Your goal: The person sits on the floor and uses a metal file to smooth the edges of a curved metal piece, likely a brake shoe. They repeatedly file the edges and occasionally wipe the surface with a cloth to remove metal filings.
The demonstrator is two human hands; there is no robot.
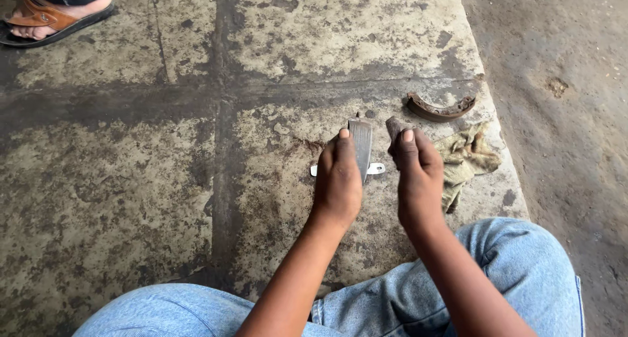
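Observation:
My left hand (337, 180) grips a flat grey curved metal piece (360, 144) that stands upright on the stained concrete floor, thumb along its left edge. My right hand (415, 170) is closed on a small dark brown piece (394, 126) held just to the right of the metal piece's top. A small white bar (377, 169) lies on the floor behind the metal piece, partly hidden by my left hand. What the dark piece is, I cannot tell.
A rusty curved brake shoe (439, 109) lies on the floor beyond my right hand. A dirty yellowish rag (466, 157) lies right of my right hand. My knees in blue jeans (517, 258) fill the bottom. Another person's sandalled foot (49, 16) is at the top left. A dirt strip (562, 82) runs along the right.

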